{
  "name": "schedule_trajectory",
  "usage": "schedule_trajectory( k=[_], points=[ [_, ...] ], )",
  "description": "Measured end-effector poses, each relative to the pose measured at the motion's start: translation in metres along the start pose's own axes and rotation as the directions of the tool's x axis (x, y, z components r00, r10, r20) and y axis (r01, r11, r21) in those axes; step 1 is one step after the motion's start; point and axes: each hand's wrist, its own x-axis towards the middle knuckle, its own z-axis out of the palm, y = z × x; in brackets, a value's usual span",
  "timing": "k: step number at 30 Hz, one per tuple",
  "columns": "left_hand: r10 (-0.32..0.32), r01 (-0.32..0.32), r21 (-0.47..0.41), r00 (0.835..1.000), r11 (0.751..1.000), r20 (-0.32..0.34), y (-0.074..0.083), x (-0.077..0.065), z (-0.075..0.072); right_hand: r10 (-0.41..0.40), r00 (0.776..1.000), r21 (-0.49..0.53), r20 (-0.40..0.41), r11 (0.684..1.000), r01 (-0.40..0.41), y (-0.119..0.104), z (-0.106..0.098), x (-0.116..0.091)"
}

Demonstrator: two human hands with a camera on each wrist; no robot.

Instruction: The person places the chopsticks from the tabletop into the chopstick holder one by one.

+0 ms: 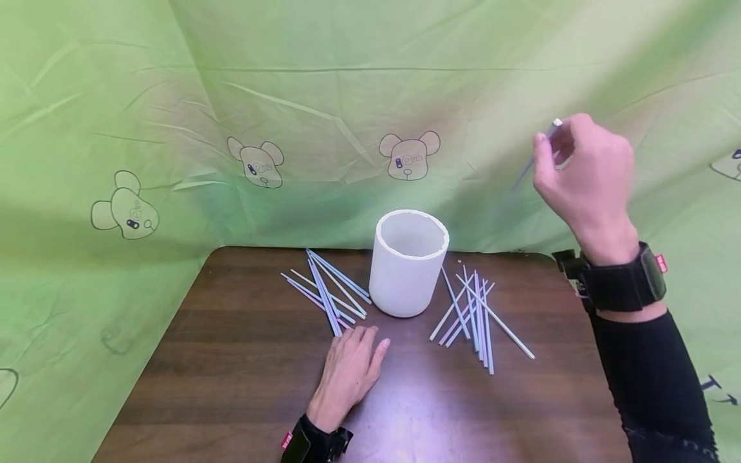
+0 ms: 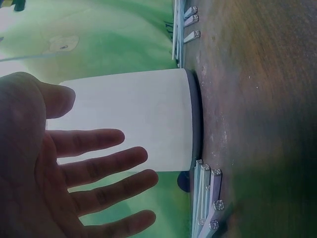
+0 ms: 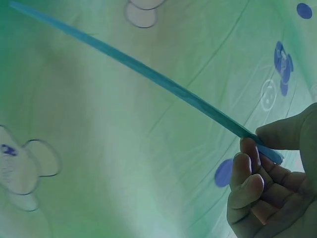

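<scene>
My right hand [image 1: 596, 164] is raised above the right side of the table and pinches a thin blue stick [image 3: 168, 84] near one end, between thumb and fingers. The long free part of this stick slants away against the green cloth. Low over the table, my left hand [image 1: 350, 366] has its fingers spread, with fingertips right at the near ends of the left pile of sticks [image 1: 330, 299]. A white cylindrical holder [image 1: 405, 283] stands upright with its round mouth facing up; its bottom inside is hidden. To its right lies another loose pile of pale blue, white and lilac sticks [image 1: 477, 315].
The brown wooden table [image 1: 231, 399] has rounded back corners. Behind it hangs a green cloth [image 1: 324, 96] printed with bear faces, close to the table's back edge. A tiny white bit [image 1: 460, 262] lies near that edge.
</scene>
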Motion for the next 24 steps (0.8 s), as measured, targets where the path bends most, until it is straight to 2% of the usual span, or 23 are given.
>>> schedule_trajectory(
  k=[4,10,17,24],
  points=[
    [-0.001,0.001,0.014,1.000,1.000,-0.004,0.000,-0.001,-0.001,0.002,0.999,0.028,0.050,1.000,-0.003,-0.015,0.005,0.019],
    [-0.015,0.015,0.011,0.999,1.000,0.035,-0.001,-0.001,-0.003,0.017,0.989,0.066,0.144,0.997,-0.027,-0.034,0.020,0.038],
    [-0.023,0.023,0.006,0.999,1.000,0.046,-0.002,-0.003,-0.002,-0.030,0.978,0.072,0.208,0.997,0.015,-0.048,0.044,0.048],
    [-0.022,0.021,0.021,0.999,1.000,0.040,-0.003,-0.006,-0.001,-0.026,0.946,0.056,0.324,0.998,0.008,-0.057,0.065,0.053]
  ],
)
